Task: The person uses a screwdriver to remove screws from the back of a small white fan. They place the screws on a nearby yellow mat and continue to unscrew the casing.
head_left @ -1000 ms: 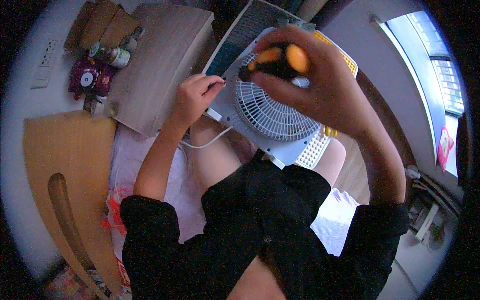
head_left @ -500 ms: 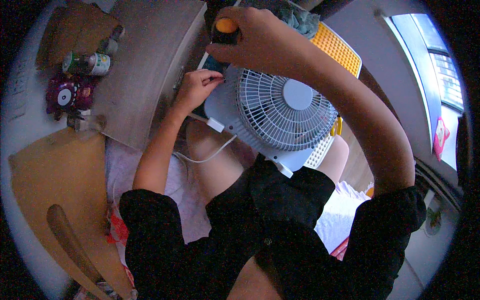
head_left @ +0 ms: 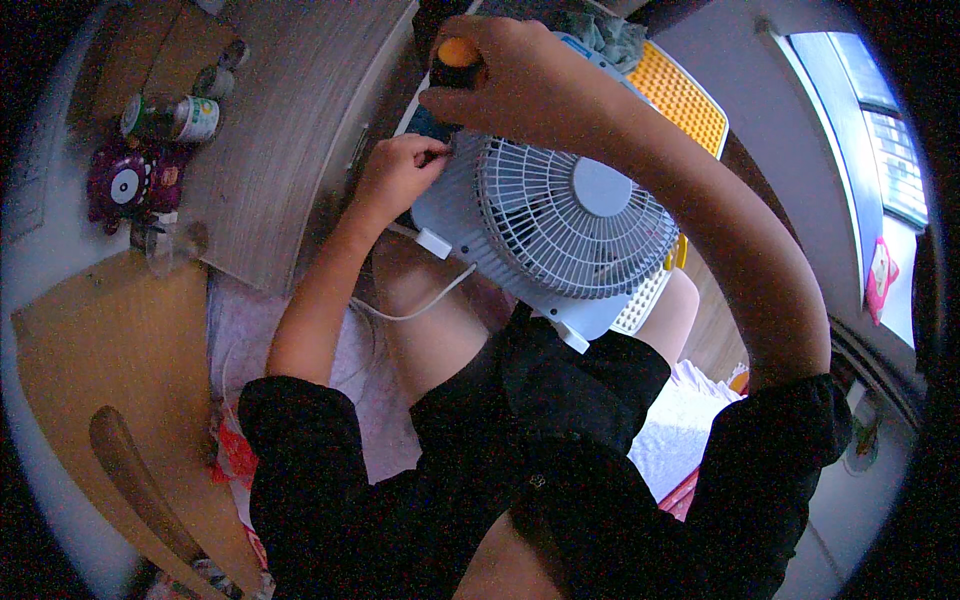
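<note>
A pale grey box fan [head_left: 462, 205] with a round wire grille [head_left: 570, 215] lies across my thighs, grille up. My right hand [head_left: 500, 75] is wrapped round the black handle of a screwdriver [head_left: 458, 54], whose orange end points up at me; its shaft is hidden by the hand. This hand is above the fan's far left corner. My left hand [head_left: 398, 175] pinches at that same corner, thumb and forefinger together; whatever lies between the tips is too small to make out. A white cord [head_left: 425, 310] with a white block [head_left: 433, 243] runs beside the fan's left edge.
A wooden cabinet [head_left: 290, 120] stands close on the left, with a jar [head_left: 195, 119] and a purple toy-like object [head_left: 125, 187] beyond it. Behind the fan is a yellow studded board [head_left: 685, 95] with a grey-green cloth [head_left: 605, 40]. A wooden chair-like piece [head_left: 110, 370] is at lower left.
Both hands keep almost the same place at the fan's corner. The whole view has shifted very slightly; nothing has been taken up or let go.
</note>
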The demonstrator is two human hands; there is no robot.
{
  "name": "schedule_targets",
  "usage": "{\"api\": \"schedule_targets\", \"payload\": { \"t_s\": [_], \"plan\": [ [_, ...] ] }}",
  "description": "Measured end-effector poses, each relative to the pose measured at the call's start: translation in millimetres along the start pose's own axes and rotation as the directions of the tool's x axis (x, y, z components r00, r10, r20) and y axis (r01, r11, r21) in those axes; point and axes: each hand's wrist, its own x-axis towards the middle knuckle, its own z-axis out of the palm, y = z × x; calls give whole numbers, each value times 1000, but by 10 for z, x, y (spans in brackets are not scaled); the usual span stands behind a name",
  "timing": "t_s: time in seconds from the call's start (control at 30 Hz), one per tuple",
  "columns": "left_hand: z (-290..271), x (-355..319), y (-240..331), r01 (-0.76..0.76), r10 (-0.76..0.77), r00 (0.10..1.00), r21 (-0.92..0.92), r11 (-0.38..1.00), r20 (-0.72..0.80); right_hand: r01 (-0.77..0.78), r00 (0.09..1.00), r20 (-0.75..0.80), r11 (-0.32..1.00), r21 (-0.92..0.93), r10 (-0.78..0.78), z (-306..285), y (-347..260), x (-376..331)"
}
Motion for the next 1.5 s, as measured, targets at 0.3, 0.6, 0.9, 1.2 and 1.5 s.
{"api": "schedule_targets", "payload": {
  "t_s": [0.3,0.6,0.9,1.2,1.5],
  "plan": [
    [66,-47,-34,107,-110,993,-71,992,-39,64,996,-52,995,-77,-68,78,53,-2],
    [229,-167,-215,449,-392,892,-346,824,225,161,987,42,974,-161,-157,20,-20,-52],
    [143,-197,-47,553,-492,828,-534,639,269,244,948,241,959,-141,-206,-7,3,-9],
    [348,-243,-220,418,-443,892,-534,735,88,423,894,-18,858,-291,-447,35,106,23],
    [404,-288,-258,341,-398,917,-548,764,16,352,935,235,792,-498,-268,-16,56,4]
  ]
}}
